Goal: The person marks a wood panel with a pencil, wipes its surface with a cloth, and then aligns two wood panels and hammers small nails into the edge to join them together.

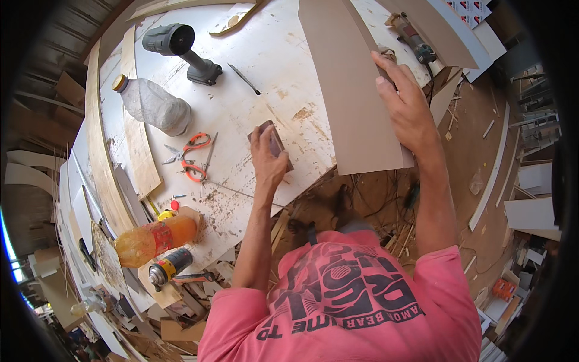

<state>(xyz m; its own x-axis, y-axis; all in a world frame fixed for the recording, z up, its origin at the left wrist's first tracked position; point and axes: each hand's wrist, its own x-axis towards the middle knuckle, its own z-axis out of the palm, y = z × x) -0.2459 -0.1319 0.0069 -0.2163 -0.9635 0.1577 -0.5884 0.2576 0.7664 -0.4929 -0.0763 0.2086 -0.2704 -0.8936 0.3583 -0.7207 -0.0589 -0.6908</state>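
Long taupe flat board point(338, 90): lies on the right of the white worktop point(259, 42), near end overhanging.
Right hand point(410, 108): touches the board's right side, fingers slightly spread; thumb hidden, grip cannot be told.
Dark-brown rectangular block point(276, 140): near worktop, left of the board.
Left hand point(269, 158): fingers and thumb pinch the block.

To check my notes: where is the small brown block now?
In the head view, the brown block is in the left hand, over the white table, near its edge, left of the large panel.
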